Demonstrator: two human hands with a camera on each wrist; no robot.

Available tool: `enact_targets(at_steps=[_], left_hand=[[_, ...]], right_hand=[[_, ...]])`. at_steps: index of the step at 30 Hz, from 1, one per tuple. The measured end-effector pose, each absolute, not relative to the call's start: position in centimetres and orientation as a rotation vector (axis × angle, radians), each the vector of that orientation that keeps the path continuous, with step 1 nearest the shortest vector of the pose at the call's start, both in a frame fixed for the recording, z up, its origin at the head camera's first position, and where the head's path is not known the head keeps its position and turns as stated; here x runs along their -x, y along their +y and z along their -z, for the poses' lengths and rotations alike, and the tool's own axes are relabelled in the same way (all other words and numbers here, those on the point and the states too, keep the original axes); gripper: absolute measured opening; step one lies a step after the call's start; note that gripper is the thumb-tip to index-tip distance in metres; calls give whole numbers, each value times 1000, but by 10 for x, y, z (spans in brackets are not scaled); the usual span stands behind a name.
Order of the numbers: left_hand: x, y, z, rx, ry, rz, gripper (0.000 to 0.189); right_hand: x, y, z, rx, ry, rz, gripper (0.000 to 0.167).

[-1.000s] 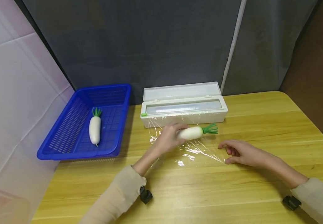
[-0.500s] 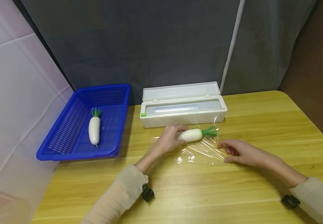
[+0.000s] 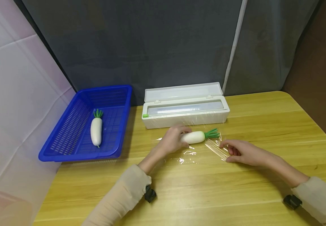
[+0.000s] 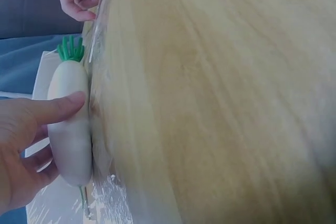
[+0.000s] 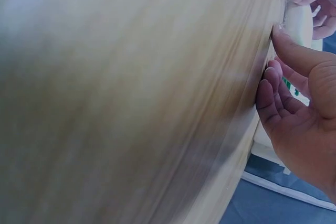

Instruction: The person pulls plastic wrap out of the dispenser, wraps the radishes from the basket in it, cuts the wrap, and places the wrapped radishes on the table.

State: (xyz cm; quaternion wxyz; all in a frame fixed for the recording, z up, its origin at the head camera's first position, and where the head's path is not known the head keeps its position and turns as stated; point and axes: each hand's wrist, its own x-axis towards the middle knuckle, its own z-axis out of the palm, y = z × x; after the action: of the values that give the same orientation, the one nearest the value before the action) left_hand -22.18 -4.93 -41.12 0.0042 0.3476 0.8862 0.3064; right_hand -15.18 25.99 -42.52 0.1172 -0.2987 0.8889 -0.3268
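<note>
1. Two bare hands work at a wooden table (image 3: 179, 197), a left hand (image 3: 173, 141) and a right hand (image 3: 245, 153), each below one beige sleeve and one small black wrist device (image 3: 150, 194).
2. Two white radishes with green tops are in view: one, the held radish (image 3: 194, 137), lies over the table in front of the box; the other, the basket radish (image 3: 96, 131), rests in the single blue basket (image 3: 80, 156) at the left.
3. One white box (image 3: 185, 119), its one lid (image 3: 184, 93) raised behind it, holds one roll (image 3: 184, 108) and bears one green tab (image 3: 145, 115) at its left front corner. One sheet of clear film (image 3: 189, 153) spreads from the box front across the table, around the held radish.
4. The held radish lies on its side, leaves pointing right and slightly away from the person, tail toward the left. Its long axis runs sideways, nearly parallel to the box front; the basket radish points its leaves away from the person.
5. The left hand grips the held radish near its tail half, thumb on one side, fingers on the other.
6. The right hand reaches the film's right edge, thumb and forefinger tips apart, creases fanning toward them; whether it pinches the film, one cannot tell.
</note>
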Motion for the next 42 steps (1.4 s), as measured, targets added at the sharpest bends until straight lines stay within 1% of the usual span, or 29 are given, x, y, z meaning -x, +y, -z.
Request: enact_targets(at_steps=[4,11,21,30,37,42], left_hand=[[221,-51,411,-1059,2754,-1000,55],[220,-55,410,-1045,2704,-1090,45],[215,-62,404,-999,2674,-1104,39],[213,-80,402,-945,2665,-1181,35],[212,-95,402,-989,2701,-1205,31],[208,-103,400,-961,2719,-1190,30]], right_hand=[[152,260,425,867,2611,941,36],[152,260,425,880,2613,933,38],[152,261,425,904,2616,911,38],[150,260,425,923,2641,883,35],[148,261,423,920,2644,899,34],[147,262,422,931,2652,905,36]])
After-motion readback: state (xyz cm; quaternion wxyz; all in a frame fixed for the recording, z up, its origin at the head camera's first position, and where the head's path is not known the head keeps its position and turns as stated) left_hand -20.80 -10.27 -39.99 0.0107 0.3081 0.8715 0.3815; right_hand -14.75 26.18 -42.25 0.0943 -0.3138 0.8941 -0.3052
